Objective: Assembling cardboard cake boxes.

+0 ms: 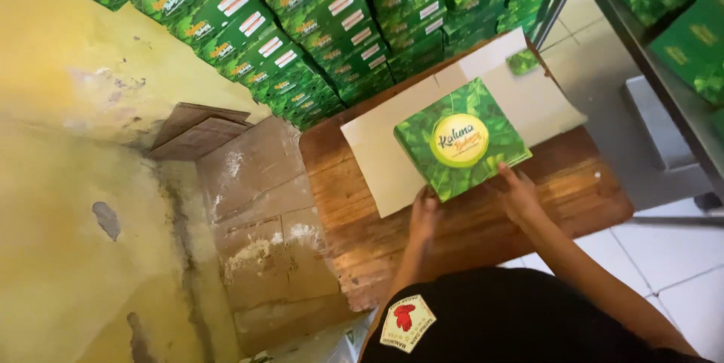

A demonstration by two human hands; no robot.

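A square green box (pixel 461 139) with a leaf print and a round yellow label lies on flat pale cardboard sheets (pixel 377 159) on a wooden table (pixel 354 235). My left hand (pixel 424 212) grips the box at its near left corner. At the near right edge, my right hand (pixel 517 191) presses on the box with its fingers on the lid. Both hands hold the box flat on the sheets.
A tall stack of identical green boxes (pixel 317 23) fills the back along a yellow wall (pixel 68 106). More green boxes sit on a metal shelf (pixel 664 76) at right. White floor tiles (pixel 679 257) lie to the right of the table.
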